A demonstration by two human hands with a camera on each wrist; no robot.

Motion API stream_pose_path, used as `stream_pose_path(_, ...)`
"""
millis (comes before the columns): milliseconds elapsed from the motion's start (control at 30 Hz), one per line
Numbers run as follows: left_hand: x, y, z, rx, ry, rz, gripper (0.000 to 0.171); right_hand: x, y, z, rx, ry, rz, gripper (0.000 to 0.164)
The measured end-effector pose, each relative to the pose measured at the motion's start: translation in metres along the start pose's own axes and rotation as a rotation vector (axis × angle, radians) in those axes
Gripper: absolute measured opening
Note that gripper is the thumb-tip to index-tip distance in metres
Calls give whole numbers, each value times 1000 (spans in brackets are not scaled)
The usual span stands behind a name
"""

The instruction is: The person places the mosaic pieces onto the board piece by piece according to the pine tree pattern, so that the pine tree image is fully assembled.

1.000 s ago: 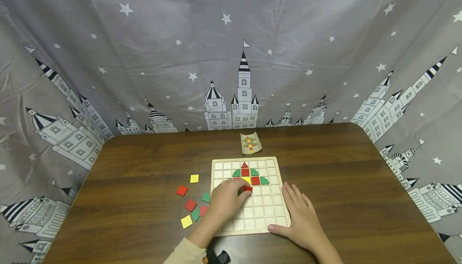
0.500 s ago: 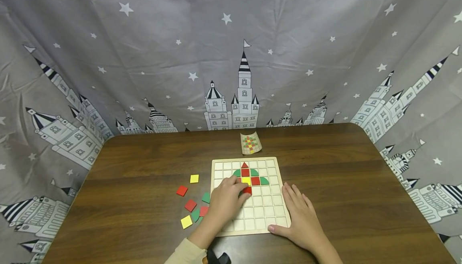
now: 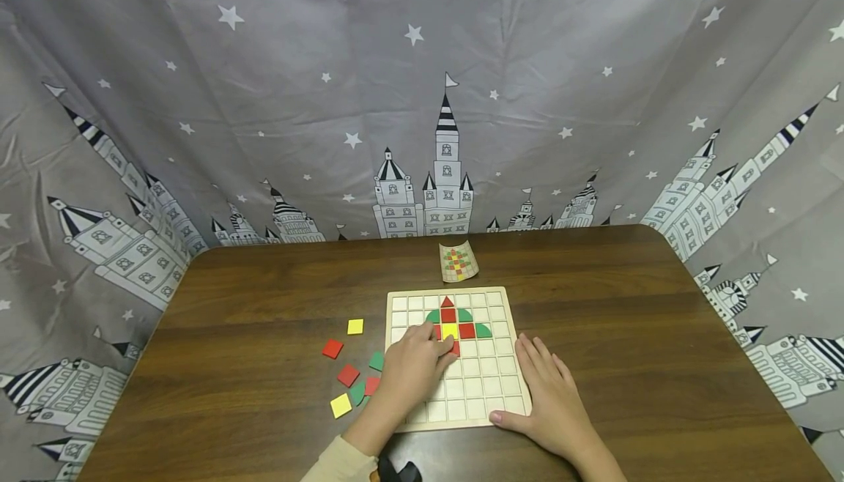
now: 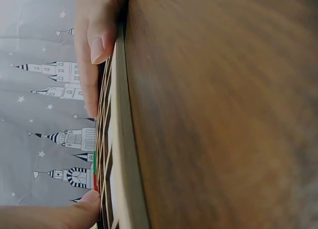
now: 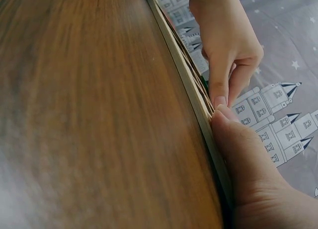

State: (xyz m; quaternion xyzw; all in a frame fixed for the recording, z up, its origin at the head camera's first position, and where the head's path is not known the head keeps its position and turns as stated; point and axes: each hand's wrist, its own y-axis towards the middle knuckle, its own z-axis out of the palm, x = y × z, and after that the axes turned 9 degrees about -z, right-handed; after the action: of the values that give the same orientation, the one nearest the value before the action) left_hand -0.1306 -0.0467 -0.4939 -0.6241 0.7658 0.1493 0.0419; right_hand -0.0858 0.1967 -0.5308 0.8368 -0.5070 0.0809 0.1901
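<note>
My left hand point(image 3: 412, 365) reaches over the wooden grid board point(image 3: 475, 387), its thumb pressing a red square tile point(image 3: 456, 350) just below the yellow square point(image 3: 449, 330). The hand covers part of that red tile and the cells to its left. Above it on the board stand a red triangle point(image 3: 447, 302), more red squares and green quarter-round tiles point(image 3: 483, 330). At the board's right side lies my right hand point(image 3: 554, 401), fingers straight along the edge and thumb on the near right corner. In the right wrist view the right thumb point(image 5: 233, 134) touches the board's edge.
Loose tiles lie left of the board: yellow squares point(image 3: 355, 327), red squares point(image 3: 332, 349) and green pieces point(image 3: 376, 361), some partly behind the left forearm. A curled pattern card point(image 3: 458, 261) lies beyond the board. A grey curtain point(image 3: 297, 86) hangs behind the table.
The red square, tilted between the left fingers a second ago, now lies flat in its cell below the yellow one. The left thumb has shifted onto it. My right hand stays put.
</note>
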Motion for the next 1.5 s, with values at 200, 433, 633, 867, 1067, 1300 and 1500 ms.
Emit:
stream_pose_path(200, 0, 0, 0, 11, -6, -13, 24, 1, 0, 0, 18, 8, 9, 119)
stream_pose_path(433, 2, -2, -1, 18, -74, -15, 27, 0, -1, 0, 45, 24, 30, 120)
stream_pose_path(633, 16, -7, -10, -7, -145, -18, 36, -1, -1, 0, 56, 29, 40, 121)
stream_pose_path(867, 55, -19, -25, 18, -132, -186, 31, -2, -1, 0, 61, 28, 50, 122)
stream_pose_path(1067, 79, -32, -31, 65, -153, -299, 23, -3, -1, 0, 65, 21, 52, 122)
stream_pose_path(1300, 87, -36, -33, 82, -200, -319, 24, -3, 0, 1, 66, 20, 50, 122)
stream_pose_path(1500, 91, -36, -35, 107, -222, -315, 23, -1, 1, 1, 69, 25, 48, 121)
